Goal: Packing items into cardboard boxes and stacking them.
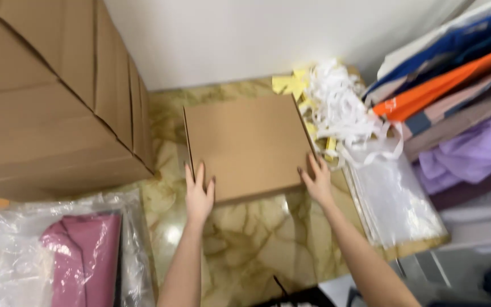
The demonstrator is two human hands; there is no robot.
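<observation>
While both hands [199,196] [317,181] touch it, the flat brown box [248,145] lies closed.

Single view only: head-worn camera, so no second view shares any part of the scene. It looks steeply down and forward over the marbled desk [245,250] toward the pale wall [245,34] across the top of the frame. Range is close, about arm's reach: both forearms enter from the bottom edge. The left hand [199,196] and right hand [317,183] sit near frame centre at the flat brown cardboard box [248,145]. The frame is slightly tilted and soft with blur.
</observation>
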